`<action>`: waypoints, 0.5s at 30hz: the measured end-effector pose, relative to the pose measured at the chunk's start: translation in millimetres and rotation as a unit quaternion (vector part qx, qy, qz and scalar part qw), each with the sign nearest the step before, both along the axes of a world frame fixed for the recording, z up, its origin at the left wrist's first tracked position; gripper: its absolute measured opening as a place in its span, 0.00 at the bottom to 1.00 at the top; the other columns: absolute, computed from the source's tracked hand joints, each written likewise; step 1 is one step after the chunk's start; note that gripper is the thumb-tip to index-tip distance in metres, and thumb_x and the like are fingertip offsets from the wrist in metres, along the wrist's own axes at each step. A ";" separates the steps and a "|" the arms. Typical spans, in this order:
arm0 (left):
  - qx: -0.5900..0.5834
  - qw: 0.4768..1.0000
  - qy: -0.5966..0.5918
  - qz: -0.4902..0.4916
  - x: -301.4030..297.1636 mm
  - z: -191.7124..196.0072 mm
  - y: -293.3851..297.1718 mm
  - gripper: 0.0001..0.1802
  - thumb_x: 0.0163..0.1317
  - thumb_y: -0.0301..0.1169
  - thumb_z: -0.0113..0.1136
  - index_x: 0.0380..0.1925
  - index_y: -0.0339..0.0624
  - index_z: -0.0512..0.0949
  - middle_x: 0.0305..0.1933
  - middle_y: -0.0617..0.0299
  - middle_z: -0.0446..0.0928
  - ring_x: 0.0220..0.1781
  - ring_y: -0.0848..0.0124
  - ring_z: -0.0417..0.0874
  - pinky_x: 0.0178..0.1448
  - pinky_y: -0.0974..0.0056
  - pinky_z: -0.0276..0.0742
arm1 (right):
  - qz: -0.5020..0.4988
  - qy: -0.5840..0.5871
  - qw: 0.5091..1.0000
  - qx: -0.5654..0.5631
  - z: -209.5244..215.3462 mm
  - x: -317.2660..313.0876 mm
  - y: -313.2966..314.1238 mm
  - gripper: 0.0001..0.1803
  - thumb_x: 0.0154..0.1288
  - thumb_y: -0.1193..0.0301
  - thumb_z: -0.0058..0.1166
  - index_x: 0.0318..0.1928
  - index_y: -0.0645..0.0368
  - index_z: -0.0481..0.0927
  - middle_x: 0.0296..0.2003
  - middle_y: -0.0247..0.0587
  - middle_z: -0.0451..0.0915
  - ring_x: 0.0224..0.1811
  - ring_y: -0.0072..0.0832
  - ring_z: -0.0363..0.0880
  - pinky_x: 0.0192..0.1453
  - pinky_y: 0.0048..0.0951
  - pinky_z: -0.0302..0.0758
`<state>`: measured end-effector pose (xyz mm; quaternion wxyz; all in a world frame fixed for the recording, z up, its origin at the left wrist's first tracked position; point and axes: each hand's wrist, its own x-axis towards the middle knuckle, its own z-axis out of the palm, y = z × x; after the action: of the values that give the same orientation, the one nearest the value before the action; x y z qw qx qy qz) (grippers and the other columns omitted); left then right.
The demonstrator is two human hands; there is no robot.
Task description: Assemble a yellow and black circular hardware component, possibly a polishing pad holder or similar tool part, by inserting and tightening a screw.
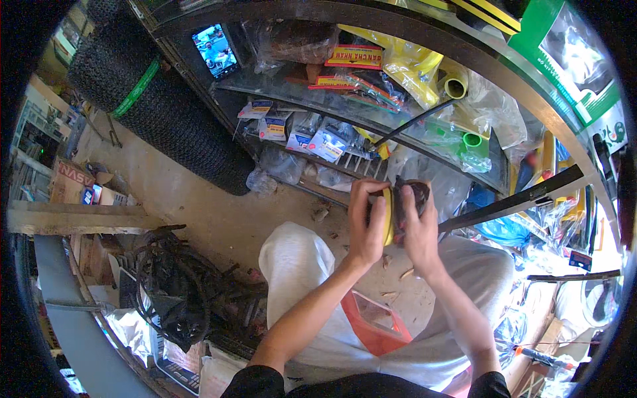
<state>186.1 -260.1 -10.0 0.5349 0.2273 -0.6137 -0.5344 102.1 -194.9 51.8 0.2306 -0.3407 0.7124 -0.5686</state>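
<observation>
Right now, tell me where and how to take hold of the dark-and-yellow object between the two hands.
Grip the dark-and-yellow object by its opposite sides, left hand from the left, right hand from the right. It is compact enough to fit between both hands, so a two-sided hold should probably steady it; its underside is hidden.

2 hands [369,225] [419,222], 1 mesh roll [178,136], 1 green band [138,89], 1 lit screen [214,52].
</observation>
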 end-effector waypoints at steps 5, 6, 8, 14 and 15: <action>0.530 0.787 0.189 -0.252 15.4 0.7 -19.1 0.18 0.74 0.48 0.47 0.47 0.47 0.77 0.48 0.65 0.77 0.51 0.75 0.79 0.58 0.66 0.73 | 0.122 0.440 0.882 -0.118 -10.0 7.5 4.1 0.22 0.59 0.73 0.63 0.53 0.65 0.73 0.48 0.55 0.72 0.45 0.50 0.75 0.50 0.41 0.75; 0.570 0.747 0.208 -0.271 15.7 0.4 -15.0 0.18 0.75 0.47 0.45 0.48 0.48 0.76 0.47 0.67 0.77 0.49 0.77 0.78 0.56 0.66 0.73 | 0.131 0.450 0.875 -0.125 -14.7 3.4 3.1 0.22 0.59 0.73 0.63 0.52 0.64 0.73 0.48 0.55 0.72 0.45 0.51 0.75 0.50 0.43 0.75; 0.492 0.828 0.178 -0.200 9.6 10.1 -7.4 0.17 0.75 0.46 0.45 0.47 0.48 0.76 0.46 0.67 0.76 0.49 0.76 0.78 0.56 0.67 0.73 | 0.114 0.393 0.905 -0.116 -27.4 -2.9 1.4 0.22 0.59 0.72 0.63 0.53 0.64 0.73 0.48 0.55 0.72 0.45 0.51 0.75 0.50 0.42 0.75; -0.119 0.992 -0.048 0.002 12.1 13.7 -13.9 0.15 0.63 0.32 0.56 0.46 0.35 0.76 0.50 0.47 0.72 0.53 0.54 0.73 0.62 0.53 0.67 | -0.034 -0.158 0.987 -0.009 -15.3 5.0 -3.6 0.15 0.77 0.64 0.50 0.49 0.66 0.73 0.45 0.45 0.76 0.42 0.27 0.74 0.46 0.36 0.74; -0.177 0.979 -0.102 -0.006 11.9 22.3 -11.3 0.22 0.68 0.45 0.52 0.48 0.36 0.77 0.52 0.46 0.72 0.56 0.55 0.73 0.65 0.55 0.65 | -0.036 -0.089 0.990 -0.101 -41.8 -7.5 -1.5 0.17 0.78 0.60 0.50 0.48 0.64 0.75 0.37 0.38 0.78 0.36 0.23 0.75 0.40 0.29 0.74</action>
<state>197.9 -271.4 12.3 0.4984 0.1788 -0.7509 -0.3947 94.6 -196.3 10.0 0.2373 -0.2845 0.6393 -0.6738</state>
